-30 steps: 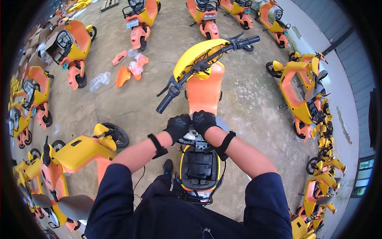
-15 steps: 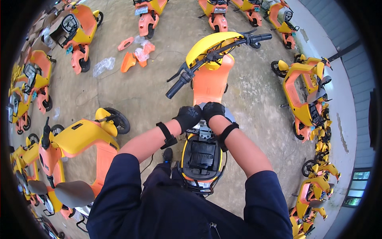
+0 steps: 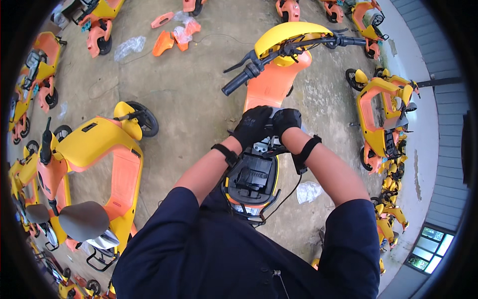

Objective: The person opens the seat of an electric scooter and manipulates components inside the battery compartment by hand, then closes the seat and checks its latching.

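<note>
Directly ahead of me stands a yellow and orange scooter (image 3: 271, 84), its yellow-topped handlebar (image 3: 294, 47) turned at an angle. Both my hands wear black gloves and meet side by side behind its orange footboard. My left hand (image 3: 253, 126) has its fingers bent over something at that spot. My right hand (image 3: 287, 121) is curled closed right beside it. A sliver of a grey part (image 3: 275, 112) shows between them; what the fingers grip is hidden. Just below the hands are a metal bracket (image 3: 260, 147) and the open black compartment (image 3: 251, 178).
A yellow and orange scooter (image 3: 94, 139) stands close on my left. More scooters line the wall at right (image 3: 381, 117) and the far side. Orange panels (image 3: 163, 43) and clear plastic wrap (image 3: 130, 48) lie on the floor ahead. A cable hangs from my right wrist strap (image 3: 306, 152).
My view has tilted and shifted, so the scooter sits further right. My hands stay at the same part of it; the left has moved slightly over it, and the wrist cable now shows.
</note>
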`<action>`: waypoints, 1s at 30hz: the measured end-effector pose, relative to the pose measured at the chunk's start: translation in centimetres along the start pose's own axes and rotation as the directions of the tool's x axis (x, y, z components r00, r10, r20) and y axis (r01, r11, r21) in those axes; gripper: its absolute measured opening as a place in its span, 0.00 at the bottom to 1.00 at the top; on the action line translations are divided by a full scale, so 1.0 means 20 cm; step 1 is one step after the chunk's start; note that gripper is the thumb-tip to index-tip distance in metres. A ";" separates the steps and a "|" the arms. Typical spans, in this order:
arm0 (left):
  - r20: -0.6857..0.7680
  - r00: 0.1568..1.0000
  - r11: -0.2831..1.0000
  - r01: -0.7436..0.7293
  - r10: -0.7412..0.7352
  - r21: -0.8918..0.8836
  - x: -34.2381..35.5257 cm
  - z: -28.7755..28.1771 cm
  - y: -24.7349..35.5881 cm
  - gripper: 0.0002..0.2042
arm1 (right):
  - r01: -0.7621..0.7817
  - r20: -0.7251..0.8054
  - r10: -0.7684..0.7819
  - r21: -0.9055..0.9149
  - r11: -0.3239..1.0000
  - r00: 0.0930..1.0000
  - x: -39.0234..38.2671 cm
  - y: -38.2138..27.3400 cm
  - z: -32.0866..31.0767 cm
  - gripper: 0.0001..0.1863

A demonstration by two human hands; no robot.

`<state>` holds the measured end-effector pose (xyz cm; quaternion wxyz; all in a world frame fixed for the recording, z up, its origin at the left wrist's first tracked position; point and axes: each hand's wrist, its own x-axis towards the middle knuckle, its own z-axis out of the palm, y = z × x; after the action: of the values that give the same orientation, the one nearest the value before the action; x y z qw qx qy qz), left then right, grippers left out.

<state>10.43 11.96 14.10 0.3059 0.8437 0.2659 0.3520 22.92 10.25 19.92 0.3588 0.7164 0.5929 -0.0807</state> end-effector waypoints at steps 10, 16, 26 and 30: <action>0.171 0.973 0.987 -0.148 0.155 -0.057 0.02 -0.05 0.00 0.24 | 0.319 0.182 -0.321 0.042 0.947 0.929 -0.17 0.08 -0.24 0.15; 0.142 0.961 0.960 -0.210 0.238 -0.186 -0.03 0.00 -0.08 0.24 | 0.753 -0.309 -0.690 0.347 0.559 0.655 -0.21 0.05 -0.15 0.15; 0.137 0.953 0.960 -0.256 0.271 -0.113 0.02 -0.04 -0.09 0.28 | 0.303 -0.180 -0.269 0.194 0.933 0.946 -0.32 0.02 0.03 0.10; 0.196 0.942 0.962 -0.259 0.271 -0.086 0.04 -0.02 -0.08 0.29 | 0.474 -0.570 -0.320 0.140 0.870 0.757 -0.23 0.08 0.04 0.09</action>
<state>10.24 13.75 13.59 0.3064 0.8942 0.1063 0.3084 23.36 6.04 22.50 0.0524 0.6091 0.7905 -0.0368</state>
